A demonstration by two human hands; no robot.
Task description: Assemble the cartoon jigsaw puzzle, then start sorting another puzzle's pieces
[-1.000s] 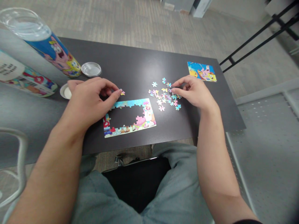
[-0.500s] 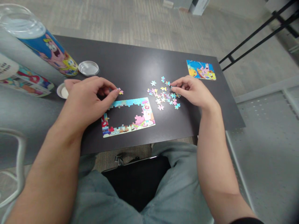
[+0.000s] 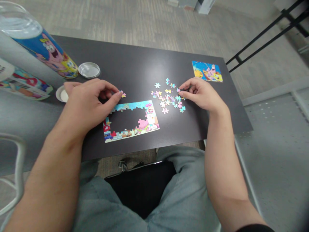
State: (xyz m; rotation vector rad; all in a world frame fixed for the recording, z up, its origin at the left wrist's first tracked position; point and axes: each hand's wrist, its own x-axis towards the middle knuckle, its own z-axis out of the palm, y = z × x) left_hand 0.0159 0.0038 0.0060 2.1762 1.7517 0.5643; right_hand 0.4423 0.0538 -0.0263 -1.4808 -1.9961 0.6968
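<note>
Between thumb and forefinger, my left hand [image 3: 93,100] pinches a pink and yellow jigsaw piece [image 3: 123,94] above the top edge of the puzzle. The partly joined jigsaw [image 3: 151,119] lies flat on the table, its frame linked around a bare dark middle, with a pink cluster at the inner lower right. My left hand hides its upper left corner. A pile of loose jigsaw pieces [image 3: 168,98] is spread to the right of it. At the pile's right edge, my right hand [image 3: 199,93] is closed in a pinch on a small pinkish jigsaw piece [image 3: 178,90].
A picture card [image 3: 207,71] lies at the table's far right. On the left stand a tall printed canister [image 3: 51,51] and a second canister [image 3: 26,80], with a clear lid [image 3: 89,70] and a white lid [image 3: 63,94] near them. The dark table [image 3: 135,64] ends close to my lap.
My right fingertips have shifted slightly at the pile's edge, and a pinkish piece now shows between them. My left hand keeps its piece in nearly the same place. The view has moved slightly.
</note>
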